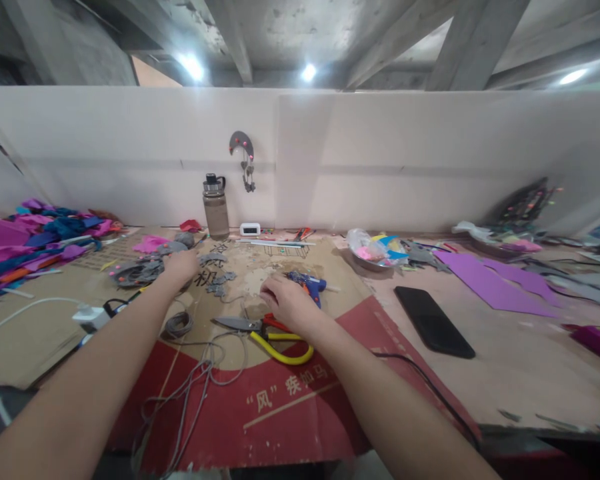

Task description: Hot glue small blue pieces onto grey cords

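Observation:
My left hand reaches to a pile of grey felt pieces at the left of the cardboard sheet; its fingertips are mostly hidden. My right hand hovers over the cardboard, fingers curled together; what they hold, if anything, is hidden. Just behind it lies a blue glue gun. Below the right hand rest scissors with yellow and red handles. Small grey felt cut-outs lie between my hands. Grey cord is coiled near my left forearm, with loose strands trailing to the front edge.
Printed cardboard covers the middle. A bottle and small white clock stand behind. A bowl, black phone and purple sheet lie right. Coloured scraps and a white charger are left.

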The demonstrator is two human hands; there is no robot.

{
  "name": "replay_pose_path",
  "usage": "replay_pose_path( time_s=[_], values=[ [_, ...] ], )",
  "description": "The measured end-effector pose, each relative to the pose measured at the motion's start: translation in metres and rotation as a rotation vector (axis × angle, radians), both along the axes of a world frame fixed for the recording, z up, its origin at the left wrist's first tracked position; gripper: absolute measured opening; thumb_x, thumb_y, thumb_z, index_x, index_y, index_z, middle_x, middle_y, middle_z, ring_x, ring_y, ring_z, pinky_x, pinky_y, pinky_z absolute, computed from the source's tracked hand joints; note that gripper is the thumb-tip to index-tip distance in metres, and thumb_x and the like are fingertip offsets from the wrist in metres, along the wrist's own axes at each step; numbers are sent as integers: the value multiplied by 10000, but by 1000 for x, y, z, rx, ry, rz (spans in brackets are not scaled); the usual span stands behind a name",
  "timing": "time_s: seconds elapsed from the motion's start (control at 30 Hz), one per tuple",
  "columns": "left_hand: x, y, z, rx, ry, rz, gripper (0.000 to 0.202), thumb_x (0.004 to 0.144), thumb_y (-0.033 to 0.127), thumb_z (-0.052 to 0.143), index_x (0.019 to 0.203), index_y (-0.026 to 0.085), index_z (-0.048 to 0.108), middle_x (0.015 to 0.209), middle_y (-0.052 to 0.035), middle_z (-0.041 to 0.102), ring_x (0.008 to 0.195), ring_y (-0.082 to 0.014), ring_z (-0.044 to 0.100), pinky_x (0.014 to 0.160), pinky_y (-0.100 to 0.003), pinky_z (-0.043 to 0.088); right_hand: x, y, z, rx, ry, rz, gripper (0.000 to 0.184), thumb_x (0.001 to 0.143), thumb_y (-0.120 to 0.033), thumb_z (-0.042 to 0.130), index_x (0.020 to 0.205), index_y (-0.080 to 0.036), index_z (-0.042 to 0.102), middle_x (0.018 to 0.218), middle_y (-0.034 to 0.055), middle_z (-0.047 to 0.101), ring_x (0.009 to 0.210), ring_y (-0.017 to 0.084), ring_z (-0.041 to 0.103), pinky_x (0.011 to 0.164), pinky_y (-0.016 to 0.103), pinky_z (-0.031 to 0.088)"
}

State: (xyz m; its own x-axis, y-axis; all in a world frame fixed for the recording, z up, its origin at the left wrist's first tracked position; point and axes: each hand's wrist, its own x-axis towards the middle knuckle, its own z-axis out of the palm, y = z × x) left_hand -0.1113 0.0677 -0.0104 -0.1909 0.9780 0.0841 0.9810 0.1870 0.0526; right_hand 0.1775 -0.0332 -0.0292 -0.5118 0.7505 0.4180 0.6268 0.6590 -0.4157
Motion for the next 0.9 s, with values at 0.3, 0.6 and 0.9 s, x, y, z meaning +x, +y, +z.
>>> replay_pose_path(
  time_s=[0.3,0.6,0.9],
  values=[
    [45,-27,26,96,-86,-411,269,763,312,531,935,206,709,991,-54,690,925,-204,581,835,-277,406,0,-2,1,1,31,10,121,860,-197,482,803,-165,584,842,44,585,821,134,534,760,255,402],
    [49,-40,19,-350,-66,-740,264,588,151,638,837,208,710,813,-19,692,735,-166,594,648,-231,405,1,0,1,6,31,-14,108,858,-201,490,811,-166,581,841,50,585,807,140,531,736,258,395],
    [45,-39,7,-307,-33,-718,264,576,162,662,839,171,674,877,-58,666,793,-190,578,677,-252,411,2,1,1,7,42,-3,111,853,-180,488,813,-163,590,845,52,589,827,144,530,760,268,396]
  ],
)
